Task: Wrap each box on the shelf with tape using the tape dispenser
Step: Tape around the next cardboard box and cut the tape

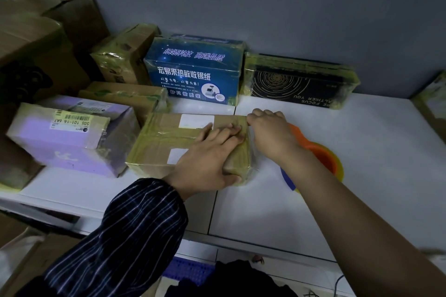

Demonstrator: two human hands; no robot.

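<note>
A flat brown cardboard box [166,144] with white labels and yellowish tape bands lies on the white shelf [376,157], in the middle. My left hand [205,159] presses down on its right part, fingers straight on top and thumb against the near side. My right hand [270,132] is at the box's right end with its fingers curled near the top right corner. It grips the orange tape dispenser [323,154], whose roll and blue part stick out beneath my wrist. Clear tape shines over the box's right end.
Taped boxes crowd the back and left: a purple box [70,137], a blue printed box [195,70], a black box [296,82], and brown cartons [36,41] stacked at far left. Another box [432,101] sits at the right edge. The shelf's near edge runs below my arms.
</note>
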